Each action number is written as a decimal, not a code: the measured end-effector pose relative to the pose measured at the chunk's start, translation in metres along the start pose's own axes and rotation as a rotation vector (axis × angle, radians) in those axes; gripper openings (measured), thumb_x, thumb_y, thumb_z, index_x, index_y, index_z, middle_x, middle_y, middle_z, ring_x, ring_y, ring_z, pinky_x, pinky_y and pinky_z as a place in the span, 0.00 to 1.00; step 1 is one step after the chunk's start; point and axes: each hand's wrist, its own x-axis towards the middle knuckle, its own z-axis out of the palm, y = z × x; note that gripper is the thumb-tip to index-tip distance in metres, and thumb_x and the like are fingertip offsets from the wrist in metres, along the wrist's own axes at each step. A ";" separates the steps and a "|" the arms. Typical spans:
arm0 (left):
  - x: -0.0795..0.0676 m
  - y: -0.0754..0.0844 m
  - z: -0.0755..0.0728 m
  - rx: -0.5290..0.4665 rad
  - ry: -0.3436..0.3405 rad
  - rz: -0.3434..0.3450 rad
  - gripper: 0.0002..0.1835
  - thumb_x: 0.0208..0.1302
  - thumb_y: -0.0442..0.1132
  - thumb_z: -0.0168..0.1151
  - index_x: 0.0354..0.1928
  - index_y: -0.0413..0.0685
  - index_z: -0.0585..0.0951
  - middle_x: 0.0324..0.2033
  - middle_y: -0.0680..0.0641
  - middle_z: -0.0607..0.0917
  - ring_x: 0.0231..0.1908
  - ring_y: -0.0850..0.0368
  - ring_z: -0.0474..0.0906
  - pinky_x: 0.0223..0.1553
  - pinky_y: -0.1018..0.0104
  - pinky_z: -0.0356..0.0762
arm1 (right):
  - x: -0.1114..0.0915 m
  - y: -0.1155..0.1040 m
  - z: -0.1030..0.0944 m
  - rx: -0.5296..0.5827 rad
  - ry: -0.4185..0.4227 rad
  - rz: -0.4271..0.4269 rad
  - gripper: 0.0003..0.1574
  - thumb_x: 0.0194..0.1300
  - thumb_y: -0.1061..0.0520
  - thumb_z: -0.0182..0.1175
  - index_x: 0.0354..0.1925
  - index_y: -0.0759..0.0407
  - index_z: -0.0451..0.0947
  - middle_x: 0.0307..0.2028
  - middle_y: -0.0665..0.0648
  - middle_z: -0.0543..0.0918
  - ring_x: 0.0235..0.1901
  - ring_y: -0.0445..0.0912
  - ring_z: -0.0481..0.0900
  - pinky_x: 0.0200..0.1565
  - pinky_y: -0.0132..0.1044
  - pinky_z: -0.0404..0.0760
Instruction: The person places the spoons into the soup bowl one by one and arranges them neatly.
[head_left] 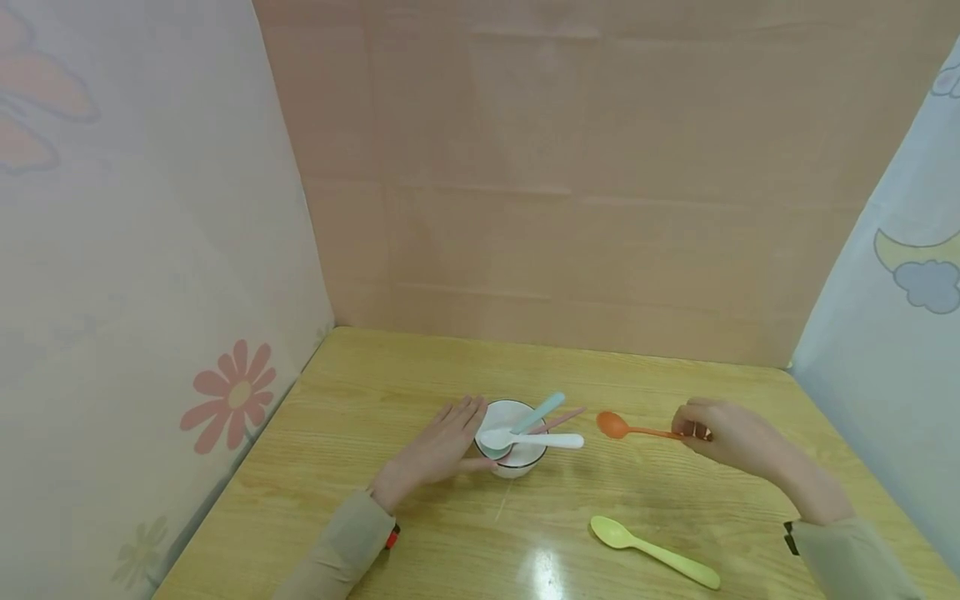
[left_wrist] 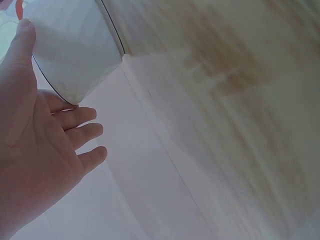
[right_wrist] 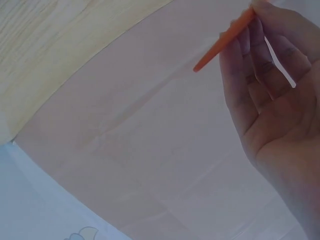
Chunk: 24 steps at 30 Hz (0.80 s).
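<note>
My right hand (head_left: 723, 433) pinches the orange spoon (head_left: 633, 428) by its handle end, scoop pointing toward nine o'clock at the white bowl (head_left: 513, 450), which my flat, open left hand (head_left: 442, 450) steadies.

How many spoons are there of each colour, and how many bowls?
Orange spoon, held by the right hand: 1
Yellow-green spoon: 1
White spoon: 1
Light blue spoon: 1
Pink spoon: 1
Bowl, touched by the left hand: 1
Total: 6
</note>
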 end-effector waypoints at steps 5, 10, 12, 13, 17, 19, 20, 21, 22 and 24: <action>0.000 0.001 0.000 -0.006 0.003 0.000 0.52 0.65 0.68 0.54 0.77 0.37 0.53 0.77 0.36 0.56 0.77 0.39 0.51 0.76 0.43 0.55 | 0.012 -0.003 -0.007 -0.018 -0.070 0.046 0.16 0.51 0.65 0.73 0.30 0.45 0.80 0.27 0.38 0.76 0.26 0.25 0.70 0.24 0.25 0.73; 0.000 0.002 -0.001 -0.006 -0.006 -0.002 0.52 0.65 0.68 0.54 0.77 0.37 0.52 0.77 0.36 0.55 0.77 0.39 0.51 0.76 0.44 0.55 | 0.026 -0.006 -0.014 0.001 -0.119 0.050 0.15 0.53 0.65 0.72 0.31 0.47 0.80 0.29 0.40 0.78 0.26 0.27 0.71 0.25 0.26 0.74; 0.000 0.002 -0.001 -0.006 -0.008 -0.003 0.52 0.66 0.68 0.54 0.77 0.37 0.52 0.77 0.36 0.55 0.77 0.39 0.51 0.76 0.44 0.54 | 0.032 -0.008 -0.015 0.011 -0.136 0.058 0.14 0.53 0.66 0.71 0.31 0.47 0.80 0.29 0.41 0.78 0.26 0.27 0.71 0.25 0.26 0.74; 0.000 0.002 -0.001 -0.006 -0.009 -0.004 0.52 0.66 0.68 0.54 0.77 0.37 0.52 0.77 0.36 0.55 0.77 0.40 0.51 0.76 0.44 0.54 | 0.035 -0.009 -0.016 0.012 -0.144 0.062 0.13 0.54 0.65 0.71 0.32 0.48 0.81 0.29 0.41 0.78 0.26 0.27 0.70 0.26 0.26 0.74; 0.000 0.002 -0.001 -0.005 -0.008 -0.007 0.52 0.65 0.68 0.54 0.77 0.37 0.52 0.77 0.36 0.56 0.77 0.40 0.51 0.76 0.44 0.54 | 0.047 -0.013 -0.019 0.031 -0.183 0.085 0.11 0.55 0.66 0.70 0.32 0.50 0.81 0.29 0.41 0.79 0.27 0.28 0.71 0.28 0.27 0.75; 0.000 0.002 -0.001 -0.008 -0.008 -0.007 0.52 0.65 0.68 0.54 0.77 0.37 0.52 0.77 0.36 0.56 0.77 0.40 0.51 0.76 0.43 0.55 | 0.054 -0.015 -0.020 0.030 -0.190 0.076 0.12 0.55 0.66 0.69 0.30 0.49 0.81 0.28 0.41 0.79 0.26 0.29 0.71 0.28 0.26 0.75; 0.001 0.002 -0.001 -0.007 -0.008 -0.007 0.52 0.65 0.68 0.54 0.77 0.37 0.52 0.77 0.36 0.56 0.77 0.39 0.51 0.76 0.43 0.55 | 0.057 -0.016 -0.020 0.028 -0.191 0.063 0.12 0.55 0.67 0.69 0.30 0.49 0.81 0.27 0.41 0.78 0.26 0.29 0.70 0.27 0.26 0.74; 0.001 0.002 -0.001 -0.006 -0.008 -0.008 0.52 0.65 0.68 0.54 0.77 0.37 0.52 0.77 0.36 0.56 0.77 0.40 0.51 0.76 0.43 0.55 | 0.060 -0.017 -0.020 0.023 -0.191 0.055 0.13 0.54 0.67 0.69 0.29 0.48 0.81 0.27 0.41 0.78 0.26 0.29 0.70 0.27 0.26 0.74; 0.001 0.002 -0.001 -0.005 -0.008 -0.008 0.52 0.66 0.68 0.54 0.77 0.37 0.52 0.77 0.36 0.56 0.77 0.39 0.51 0.76 0.43 0.55 | 0.063 -0.019 -0.021 0.018 -0.190 0.045 0.15 0.54 0.68 0.69 0.28 0.47 0.80 0.26 0.40 0.77 0.25 0.29 0.70 0.27 0.26 0.74; 0.001 0.002 -0.002 -0.004 -0.012 -0.009 0.52 0.66 0.68 0.54 0.77 0.37 0.53 0.77 0.36 0.56 0.77 0.39 0.51 0.76 0.44 0.55 | 0.069 -0.021 -0.021 0.007 -0.188 0.025 0.16 0.53 0.68 0.68 0.27 0.47 0.80 0.26 0.40 0.77 0.25 0.30 0.70 0.26 0.26 0.73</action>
